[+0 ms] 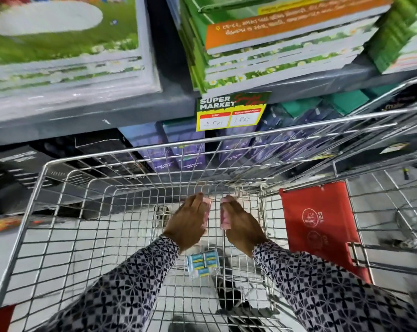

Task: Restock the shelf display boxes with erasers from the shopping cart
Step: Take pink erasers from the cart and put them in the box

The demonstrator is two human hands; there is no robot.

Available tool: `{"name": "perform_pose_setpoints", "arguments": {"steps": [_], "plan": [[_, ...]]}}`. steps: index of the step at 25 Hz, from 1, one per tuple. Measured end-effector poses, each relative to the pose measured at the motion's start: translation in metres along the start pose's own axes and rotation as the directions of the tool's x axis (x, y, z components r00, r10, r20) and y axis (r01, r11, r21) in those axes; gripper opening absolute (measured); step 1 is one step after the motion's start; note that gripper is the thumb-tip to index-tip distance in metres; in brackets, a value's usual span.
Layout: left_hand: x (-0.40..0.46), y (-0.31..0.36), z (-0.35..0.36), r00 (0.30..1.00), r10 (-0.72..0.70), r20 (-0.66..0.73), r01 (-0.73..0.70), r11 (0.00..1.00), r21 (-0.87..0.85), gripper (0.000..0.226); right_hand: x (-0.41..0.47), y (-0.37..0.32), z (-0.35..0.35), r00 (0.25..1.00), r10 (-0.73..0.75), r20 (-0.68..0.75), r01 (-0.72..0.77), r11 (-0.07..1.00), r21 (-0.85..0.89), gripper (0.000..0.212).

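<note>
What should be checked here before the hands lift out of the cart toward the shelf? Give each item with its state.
1. Left hand has stock: ok, it grips a pink pack.
2. Right hand has stock: ok, it grips a second pink pack.
3. Both hands are inside the cart basket, below its rim: ok.
4. Cart emptied: not ok, a blue-and-white eraser bundle lies on the cart floor.
5. Target display boxes located: cannot tell, the shelf shows stacked books and dark boxes only.
6. Packs intact and of the right kind: cannot tell, too blurred.
</note>
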State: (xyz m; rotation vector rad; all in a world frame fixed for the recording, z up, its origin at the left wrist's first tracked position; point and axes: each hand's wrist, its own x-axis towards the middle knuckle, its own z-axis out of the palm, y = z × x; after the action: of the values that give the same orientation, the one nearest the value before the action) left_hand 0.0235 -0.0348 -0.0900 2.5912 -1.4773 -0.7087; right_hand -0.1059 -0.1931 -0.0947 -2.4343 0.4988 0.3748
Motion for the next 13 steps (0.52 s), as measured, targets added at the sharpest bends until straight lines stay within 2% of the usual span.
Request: {"name": "perform_pose_setpoints", "arguments": {"steps": [3,6,8,10,12,13], "plan": [[-0.005,-0.001,-0.022,0.998,-0.052,0.032,0.056,0.983,-0.177,0.073,-0.01,-0.011,-0.012,1.0,-0.008,-0.001,0.008,1.0,0.022,0.065],[-0.047,0.009,-0.066,0.98,-0.197,-0.036,0.175,0.93,-0.322,0.068,-0.033,-0.045,-0.052,0.998,-0.034,-0.044,0.037,0.997,0.071,0.062],[-0.093,0.023,-0.11,0.952,-0.293,-0.09,0.223,0.862,-0.456,0.081,-0.061,-0.083,-0.093,0.995,-0.055,-0.086,0.058,0.998,0.033,0.063],[-0.137,0.038,-0.167,0.934,-0.322,-0.153,0.176,0.789,-0.589,0.101,-0.096,-0.13,-0.142,0.982,-0.085,-0.169,0.081,0.996,-0.035,0.068],[-0.175,0.056,-0.235,0.912,-0.338,-0.232,0.074,0.693,-0.717,0.109,-0.134,-0.179,-0.193,0.966,-0.112,-0.233,0.133,0.988,0.077,0.079],[-0.198,0.065,-0.275,0.888,-0.339,-0.311,0.023,0.707,-0.706,0.106,-0.158,-0.209,-0.223,0.949,-0.145,-0.28,0.185,0.975,0.125,0.082]]}}
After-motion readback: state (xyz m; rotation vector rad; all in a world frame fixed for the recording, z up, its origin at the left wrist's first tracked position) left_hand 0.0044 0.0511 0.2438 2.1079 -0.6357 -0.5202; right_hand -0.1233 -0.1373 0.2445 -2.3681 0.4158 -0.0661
